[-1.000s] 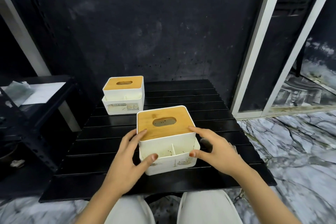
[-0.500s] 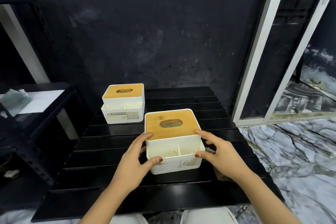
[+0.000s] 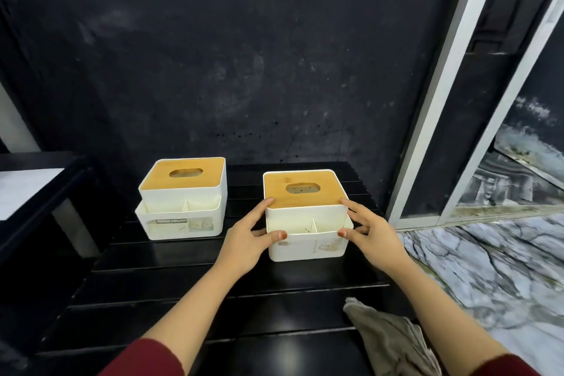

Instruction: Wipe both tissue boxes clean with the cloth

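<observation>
- Since half a second ago, the nearer tissue box has travelled toward the far side of the counter, and it now sits just right of the other tissue box, with a dark gap between the two.
- From my remote seat I see the left hand gripping the nearer box's left side: thumb curled onto the front wall, fingers reaching up to the wooden lid edge.
- The right hand mirrors it on the right side, thumb pinching the front rim, fingers spread along the side wall up to the lid.
- Both boxes stand upright, each white with a wooden lid and an oval slot; each has open front compartments facing me.
- The front wall of the held box shows smudged marks, and specks show in its slot.
- A grey-brown cloth lies crumpled at the near right edge of the counter, apart from both hands and both boxes.
- Dark red sleeves show at the bottom of the view.
</observation>
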A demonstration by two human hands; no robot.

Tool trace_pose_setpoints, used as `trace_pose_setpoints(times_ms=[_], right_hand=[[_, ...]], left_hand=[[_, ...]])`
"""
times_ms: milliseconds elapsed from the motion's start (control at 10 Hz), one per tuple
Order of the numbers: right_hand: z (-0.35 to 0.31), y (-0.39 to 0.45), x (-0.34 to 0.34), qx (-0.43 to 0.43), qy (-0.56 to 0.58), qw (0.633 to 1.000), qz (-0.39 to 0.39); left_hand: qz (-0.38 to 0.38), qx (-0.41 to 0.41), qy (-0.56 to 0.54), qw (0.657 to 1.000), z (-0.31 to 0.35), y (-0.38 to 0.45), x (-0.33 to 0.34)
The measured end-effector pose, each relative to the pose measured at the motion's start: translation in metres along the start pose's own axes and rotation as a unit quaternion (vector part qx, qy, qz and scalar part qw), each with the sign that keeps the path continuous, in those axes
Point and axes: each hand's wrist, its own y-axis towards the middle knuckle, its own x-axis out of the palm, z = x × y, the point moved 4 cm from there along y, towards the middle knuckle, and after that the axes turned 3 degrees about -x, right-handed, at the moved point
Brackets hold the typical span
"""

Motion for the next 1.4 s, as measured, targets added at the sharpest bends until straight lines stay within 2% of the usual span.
trace_pose_setpoints(times_ms=[500,1200,1300,1400], right_hand=[[0.023,0.063,-0.002,0.005,0.034,0.999,0.029],[0.028,0.066,0.001,0.020,0.087,0.996,0.022],[0.025,0.065,-0.001,0.011,0.064,0.998,-0.007],[0.017,0.059,-0.010,-0.006,0.072,0.997,0.014]], left_hand=[[0.004,0.013,0.014,1.000,-0.008,0.079,0.008],[0.016,0.010,0.032,0.999,-0.002,0.072,0.014],[0.008,0.008,0.030,0.999,0.000,0.067,0.016],[0.036,-0.006,0.049,0.998,0.007,0.062,0.010]])
